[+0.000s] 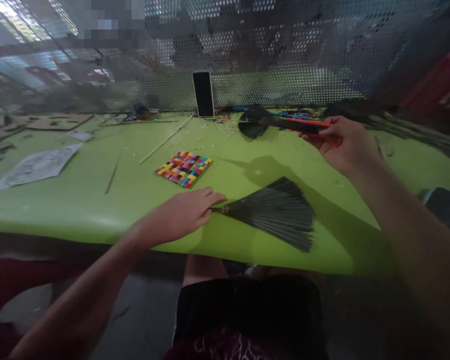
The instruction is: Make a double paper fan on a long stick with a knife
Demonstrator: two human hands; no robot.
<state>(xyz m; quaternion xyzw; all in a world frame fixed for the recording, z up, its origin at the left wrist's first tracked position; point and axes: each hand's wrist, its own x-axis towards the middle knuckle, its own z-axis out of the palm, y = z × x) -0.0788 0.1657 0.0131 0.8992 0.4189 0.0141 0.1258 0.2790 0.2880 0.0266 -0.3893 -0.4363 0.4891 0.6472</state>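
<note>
A dark, pleated leaf fan (pixel 273 212) lies spread on the green table, its narrow stem pointing left. My left hand (pixel 189 210) rests over that stem, with the fingers closed around it and the index finger stretched along the top. Raised above the table's right side, my right hand (pixel 337 142) grips a red-and-black tool that looks like scissors (pixel 307 126), pointing left. Its far end overlaps a second dark fan-shaped piece (pixel 252 125) near the back. Beyond my left hand lies a small woven multicoloured square (pixel 183 168).
A phone (pixel 203 94) leans upright against the perforated metal screen (pixel 285 75). Thin strips and scraps (pixel 221 119) litter the back edge. At left are a printed sheet (pixel 41 165), a thin stick (pixel 113 175) and cardboard (pixel 60 121). A dark object (pixel 446 207) sits at far right.
</note>
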